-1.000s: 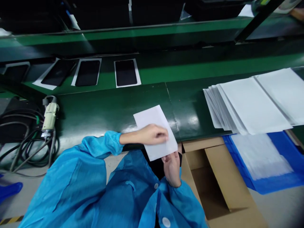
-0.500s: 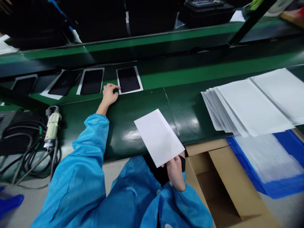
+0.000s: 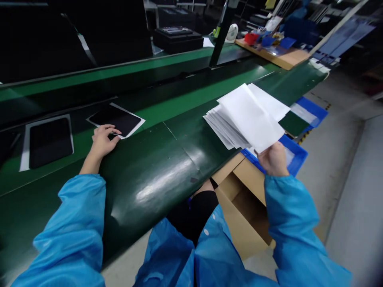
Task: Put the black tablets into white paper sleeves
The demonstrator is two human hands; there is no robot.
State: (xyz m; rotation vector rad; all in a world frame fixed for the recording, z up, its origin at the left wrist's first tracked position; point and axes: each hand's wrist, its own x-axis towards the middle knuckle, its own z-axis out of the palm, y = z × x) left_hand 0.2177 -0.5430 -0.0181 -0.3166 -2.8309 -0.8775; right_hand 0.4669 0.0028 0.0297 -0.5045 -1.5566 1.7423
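My left hand (image 3: 104, 139) is at the near edge of a flat black panel (image 3: 116, 119) with rounded corners, which lies on a white sheet on the green belt. Its thumb and fingers are pinched together at the panel's lower corner. Another black panel (image 3: 50, 140) on white backing lies to the left. My right hand (image 3: 273, 158) grips the near corner of a white sheet (image 3: 249, 115), thumb on top. That sheet is over a fanned stack of white sheets (image 3: 223, 129) at the bench's near edge; whether they touch is unclear.
The green bench surface (image 3: 155, 167) runs along the belt in front of me. Below its right edge are an open cardboard box (image 3: 236, 215) and blue trays (image 3: 299, 155). A dark post (image 3: 220, 38), a black case (image 3: 178, 40) and a wooden board (image 3: 278, 57) stand farther back.
My view has turned right. My right hand has carried the white sheet from my lap to above the stack. The panel by my left hand now lies more turned, with the fingers at its corner.
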